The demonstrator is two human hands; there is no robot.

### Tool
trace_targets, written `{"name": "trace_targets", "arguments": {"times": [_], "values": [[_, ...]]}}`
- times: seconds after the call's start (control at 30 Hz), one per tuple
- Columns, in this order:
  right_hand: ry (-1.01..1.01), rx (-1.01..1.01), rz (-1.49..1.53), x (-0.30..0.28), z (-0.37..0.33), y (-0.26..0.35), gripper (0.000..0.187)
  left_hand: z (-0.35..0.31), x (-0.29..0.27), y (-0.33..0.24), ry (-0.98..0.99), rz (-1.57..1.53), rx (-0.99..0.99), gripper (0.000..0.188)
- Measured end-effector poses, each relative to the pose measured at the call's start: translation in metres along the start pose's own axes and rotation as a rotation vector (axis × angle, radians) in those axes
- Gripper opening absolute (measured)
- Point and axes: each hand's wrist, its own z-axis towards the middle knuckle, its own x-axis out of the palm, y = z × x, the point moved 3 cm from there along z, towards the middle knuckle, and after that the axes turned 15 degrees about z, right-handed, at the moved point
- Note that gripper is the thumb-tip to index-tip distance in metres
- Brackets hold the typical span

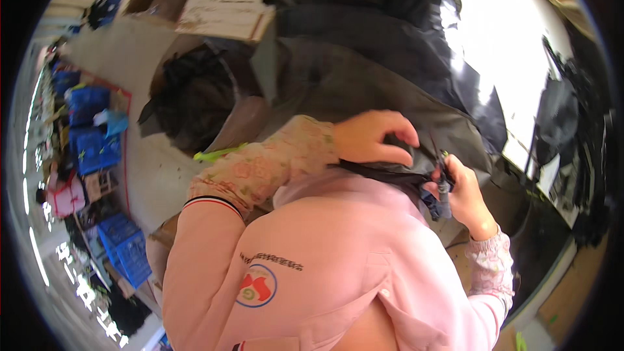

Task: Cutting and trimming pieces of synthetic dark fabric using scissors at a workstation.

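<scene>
My left hand (372, 136) pinches a fold of black fabric (364, 84) that spreads over the work table. My right hand (463, 195) grips a small dark tool with a grey handle (444, 190), held against the same fold, just right of the left hand. Both hands are close together above my chest. My sleeves are floral over a pink garment. The tool's tip is hidden in the cloth.
More black cloth pieces (578, 156) lie on the white table (513, 45) at the right. A dark bag of scraps (192, 94) stands at the left. Blue crates (123, 247) line the floor far left. A flat cardboard sheet (227, 0) lies at the top.
</scene>
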Motion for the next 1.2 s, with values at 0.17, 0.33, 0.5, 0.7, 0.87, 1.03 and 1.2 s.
{"name": "trace_targets", "arguments": {"times": [0.17,0.33,0.5,0.7,0.87,1.03,1.2], "values": [[-0.077,0.009,0.036,-0.013,0.008,-0.017,0.025,-0.120,-0.084,0.031,-0.151,0.634,-0.039,0.053],[-0.112,-0.011,0.023,-0.034,0.019,-0.040,0.024,-0.187,-0.051,0.067,-0.152,0.933,-0.152,0.057],[-0.120,0.046,-0.029,-0.047,0.026,-0.043,0.029,-0.167,-0.046,0.065,-0.339,0.868,-0.007,0.037],[-0.215,-0.311,-0.520,-0.034,0.034,0.020,0.042,-0.128,-0.076,0.009,-0.321,0.207,-0.189,0.029],[-0.089,-0.651,-0.775,0.007,0.051,0.095,0.049,-0.101,-0.083,-0.008,-0.217,-0.227,-0.220,0.028],[-0.039,-0.714,-0.828,0.017,0.062,0.116,0.048,-0.087,-0.074,-0.010,-0.163,-0.400,-0.274,0.027],[-0.027,-0.726,-0.859,0.017,0.064,0.116,0.049,-0.084,-0.069,-0.008,-0.164,-0.524,-0.309,0.034]]}}
